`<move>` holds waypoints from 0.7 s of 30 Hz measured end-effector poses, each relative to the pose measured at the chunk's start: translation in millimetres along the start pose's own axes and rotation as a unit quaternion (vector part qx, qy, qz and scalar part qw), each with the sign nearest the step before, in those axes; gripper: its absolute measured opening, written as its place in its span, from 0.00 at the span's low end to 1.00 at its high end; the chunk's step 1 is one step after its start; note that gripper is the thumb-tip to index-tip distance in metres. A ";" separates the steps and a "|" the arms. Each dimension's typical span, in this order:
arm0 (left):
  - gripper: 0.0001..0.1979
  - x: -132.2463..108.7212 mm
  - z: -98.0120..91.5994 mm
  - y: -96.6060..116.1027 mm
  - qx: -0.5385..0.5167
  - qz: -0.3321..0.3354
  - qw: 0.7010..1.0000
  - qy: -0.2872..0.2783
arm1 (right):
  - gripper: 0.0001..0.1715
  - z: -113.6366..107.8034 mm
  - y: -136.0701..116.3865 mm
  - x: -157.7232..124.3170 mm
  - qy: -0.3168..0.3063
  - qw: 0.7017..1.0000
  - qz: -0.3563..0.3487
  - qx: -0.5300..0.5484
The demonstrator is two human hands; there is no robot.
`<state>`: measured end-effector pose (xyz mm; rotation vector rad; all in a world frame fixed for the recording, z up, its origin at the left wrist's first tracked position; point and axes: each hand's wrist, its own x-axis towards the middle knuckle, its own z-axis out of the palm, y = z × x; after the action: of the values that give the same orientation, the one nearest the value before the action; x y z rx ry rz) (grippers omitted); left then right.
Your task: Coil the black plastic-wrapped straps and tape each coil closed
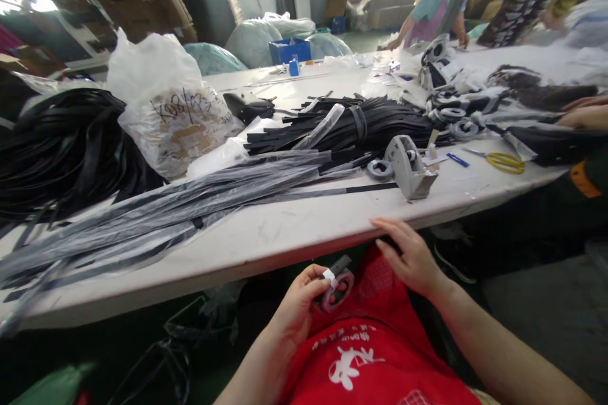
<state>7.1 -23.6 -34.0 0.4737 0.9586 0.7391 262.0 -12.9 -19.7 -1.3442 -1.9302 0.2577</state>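
Note:
My left hand [304, 300] is closed around a coiled strap [342, 291] above my lap. A flat dark end of the strap sticks out at the top, and a white piece [329, 276], perhaps tape or a label, shows by my thumb. My right hand [412, 259] rests near the table's front edge with its fingers stretched out and nothing in it. On the table [285, 228] beyond it stands a grey tape dispenser [409, 168]. Beside the dispenser lies a small coil [380, 169].
Long plastic-wrapped black strips [190, 196] and a black strip bundle [361, 120] cover the table's left and middle. Yellow-handled scissors [503, 161] and a blue cutter [458, 159] lie to the right, below several coils [449, 114]. A co-worker's hand [586, 114] is at the right edge.

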 end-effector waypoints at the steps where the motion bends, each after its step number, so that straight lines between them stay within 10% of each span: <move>1: 0.12 0.8 -0.2 1.1 -0.007 -0.002 1.000 0.002 | 0.21 -14.4 21.4 7.4 0.067 0.997 0.037 -0.030; 5: 0.05 6.8 0.3 8.4 -0.103 -0.073 0.992 0.030 | 0.17 -69.8 116.8 39.7 0.241 0.932 0.257 -0.088; 9: 0.09 10.6 5.3 17.5 -0.215 -0.134 0.967 0.020 | 0.11 -89.7 182.3 61.0 0.191 0.897 0.398 0.022; 21: 0.09 10.3 5.4 20.5 -0.222 -0.117 0.968 0.026 | 0.08 -81.5 209.8 88.8 0.196 0.869 0.415 0.186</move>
<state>8.3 -2.6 -23.5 -0.0520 0.8478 0.7272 453.5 133.9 -37.3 -1.7174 -0.8226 0.6730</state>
